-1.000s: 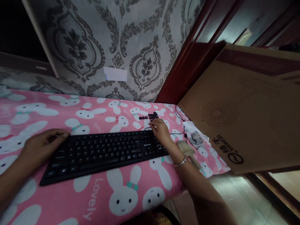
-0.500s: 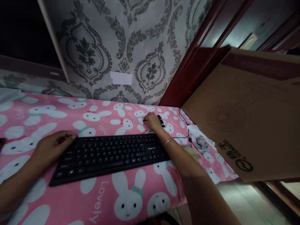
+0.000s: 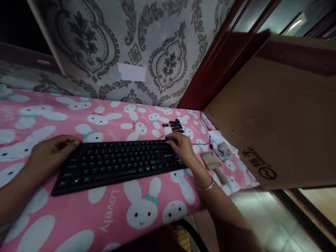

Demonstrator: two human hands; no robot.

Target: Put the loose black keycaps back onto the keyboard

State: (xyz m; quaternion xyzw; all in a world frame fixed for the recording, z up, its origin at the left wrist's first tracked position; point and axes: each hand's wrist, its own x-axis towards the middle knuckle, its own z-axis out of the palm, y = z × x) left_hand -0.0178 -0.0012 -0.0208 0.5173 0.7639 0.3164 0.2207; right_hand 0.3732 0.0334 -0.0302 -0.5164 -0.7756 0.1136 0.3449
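A black keyboard (image 3: 118,164) lies on a table covered by a pink cloth with white rabbits (image 3: 136,213). My left hand (image 3: 48,154) grips the keyboard's left end, fingers curled over its top edge. My right hand (image 3: 181,147) is on the keyboard's right end, its fingertips pinched on a small dark keycap at the upper edge. A small pile of loose black keycaps (image 3: 173,125) lies on the cloth just behind that hand. A bracelet sits on my right wrist.
A wooden-handled brush (image 3: 214,162) and a crumpled white cloth (image 3: 222,148) lie right of the keyboard, with a thin black cable (image 3: 203,124) behind. A large cardboard box (image 3: 283,112) leans at the table's right edge. A patterned wall stands behind.
My right hand reached back to the loose keycap pile, then returned to the keyboard's right end. My left hand stayed on the left end. The view shifted slightly.
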